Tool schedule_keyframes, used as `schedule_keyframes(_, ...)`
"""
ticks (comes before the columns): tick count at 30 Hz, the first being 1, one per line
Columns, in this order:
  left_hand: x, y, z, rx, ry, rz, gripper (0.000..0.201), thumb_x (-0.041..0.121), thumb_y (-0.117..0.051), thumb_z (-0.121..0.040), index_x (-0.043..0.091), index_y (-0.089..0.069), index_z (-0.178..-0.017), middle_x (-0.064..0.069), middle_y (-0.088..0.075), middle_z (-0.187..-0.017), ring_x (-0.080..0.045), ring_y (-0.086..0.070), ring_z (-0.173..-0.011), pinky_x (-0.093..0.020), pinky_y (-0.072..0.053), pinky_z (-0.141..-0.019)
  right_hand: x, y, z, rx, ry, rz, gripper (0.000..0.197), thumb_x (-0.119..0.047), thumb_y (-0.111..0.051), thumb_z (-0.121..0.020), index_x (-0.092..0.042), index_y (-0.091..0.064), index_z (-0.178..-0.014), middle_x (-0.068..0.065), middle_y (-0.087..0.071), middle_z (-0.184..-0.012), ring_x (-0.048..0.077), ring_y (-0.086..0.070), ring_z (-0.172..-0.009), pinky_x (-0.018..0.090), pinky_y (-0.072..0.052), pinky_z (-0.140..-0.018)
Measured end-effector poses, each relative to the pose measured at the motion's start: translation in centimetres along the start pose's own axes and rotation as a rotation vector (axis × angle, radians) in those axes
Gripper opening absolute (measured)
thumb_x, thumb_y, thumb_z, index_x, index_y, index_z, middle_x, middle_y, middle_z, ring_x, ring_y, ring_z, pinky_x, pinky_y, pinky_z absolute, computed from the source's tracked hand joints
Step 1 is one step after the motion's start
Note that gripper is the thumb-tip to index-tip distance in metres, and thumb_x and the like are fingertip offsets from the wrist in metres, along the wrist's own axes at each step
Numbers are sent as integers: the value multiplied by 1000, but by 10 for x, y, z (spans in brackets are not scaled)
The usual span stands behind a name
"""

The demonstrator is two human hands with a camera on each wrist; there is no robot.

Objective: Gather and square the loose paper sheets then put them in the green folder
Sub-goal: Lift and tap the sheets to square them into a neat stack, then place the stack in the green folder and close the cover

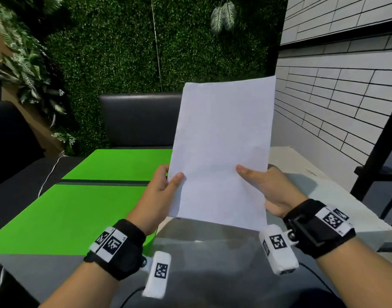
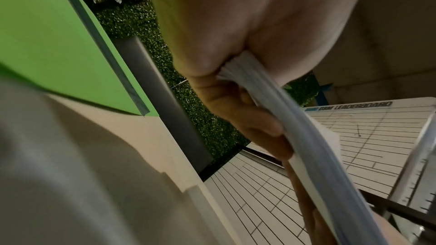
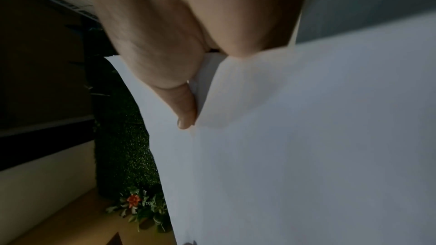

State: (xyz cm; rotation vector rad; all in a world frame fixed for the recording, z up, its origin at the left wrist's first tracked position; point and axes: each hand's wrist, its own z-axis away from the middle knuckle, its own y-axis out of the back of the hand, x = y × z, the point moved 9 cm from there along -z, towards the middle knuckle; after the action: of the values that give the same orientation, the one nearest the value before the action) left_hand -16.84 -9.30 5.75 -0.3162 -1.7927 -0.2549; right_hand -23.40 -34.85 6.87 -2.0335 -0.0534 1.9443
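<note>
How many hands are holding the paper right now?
2: the left hand grips the paper stack's left edge, the right hand its right edge.

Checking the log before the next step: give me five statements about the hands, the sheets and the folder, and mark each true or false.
1. Both hands hold the paper sheets up off the table. True.
2. The green folder is closed. False: it lies open, both halves flat on the table.
3. The left hand grips the stack's left edge, thumb on the front. True.
4. The right hand rests empty on the table. False: it grips the stack's right edge.
5. The sheets are already inside the folder. False: they are held to the right of it, apart from it.
</note>
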Motion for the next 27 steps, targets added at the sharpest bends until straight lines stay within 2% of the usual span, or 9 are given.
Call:
schedule_keyframes(5,0,-4,10,52,16,109,11,13,-55,-113,14,-53,-123,-3,-82,-115,-22,-74,-103,-52,-54,-99,12,-11,19,-119,-151,-98,43,-21,-71,-94,-1,-70,-132,18,-77,-129,35,-76,-115,47,-65,-93)
schedule_keyframes(10,-8,3,18,140,39,119,22,25,-63,-102,16,-55,-120,-12,-78,-125,-27,-71,-110,-66,-50,-109,26,-19,34,-201,-186,-18,37,-10,-65,-98,-6,-68,-135,15,-79,-126,31,-81,-100,47,-68,-69)
schedule_keyframes(15,-23,6,30,142,147,85,22,28,-63,-106,17,-57,-123,-21,-78,-124,-44,-73,-117,-72,-50,-107,39,-20,36,-176,-166,57,38,-9,-65,-103,-15,-65,-141,9,-77,-131,34,-79,-109,47,-67,-68)
schedule_keyframes(18,-26,8,35,96,208,69,25,30,-68,-104,16,-59,-122,-14,-82,-116,-37,-75,-112,-60,-60,-100,49,-21,39,-148,-175,43,37,-7,-64,-103,-14,-66,-139,9,-78,-130,33,-79,-110,45,-68,-71)
schedule_keyframes(20,-20,14,36,63,219,51,16,25,-62,-110,14,-61,-123,1,-85,-102,-19,-77,-94,-36,-66,-74,53,-20,40,-141,-191,19,36,-7,-64,-103,-12,-68,-138,11,-78,-130,32,-79,-109,41,-67,-69)
schedule_keyframes(22,-14,33,39,71,225,-39,29,44,-57,-108,20,-66,-123,10,-82,-91,-13,-74,-82,-30,-59,-62,53,-17,41,-122,-197,-7,36,-7,-66,-99,-11,-68,-135,12,-79,-128,31,-80,-102,39,-66,-64)
schedule_keyframes(24,-11,57,40,95,213,-238,69,84,-51,-92,28,-70,-127,11,-82,-103,-19,-74,-100,-37,-56,-81,48,-5,40,-69,-181,-5,41,-9,-70,-93,-9,-68,-134,14,-78,-127,30,-80,-95,39,-65,-60)
schedule_keyframes(25,-11,67,42,69,201,-486,91,99,-43,-81,29,-67,-134,7,-80,-120,-22,-72,-113,-41,-55,-93,45,2,39,-40,-166,5,42,-9,-70,-91,-8,-68,-134,15,-78,-128,29,-80,-92,40,-65,-59)
schedule_keyframes(27,-28,72,47,-93,250,-1081,116,108,-26,-72,31,-52,-154,-3,-58,-159,-26,-55,-144,-50,-44,-119,36,16,39,5,-137,25,42,-8,-69,-92,-7,-68,-133,15,-78,-126,29,-80,-91,41,-65,-58)
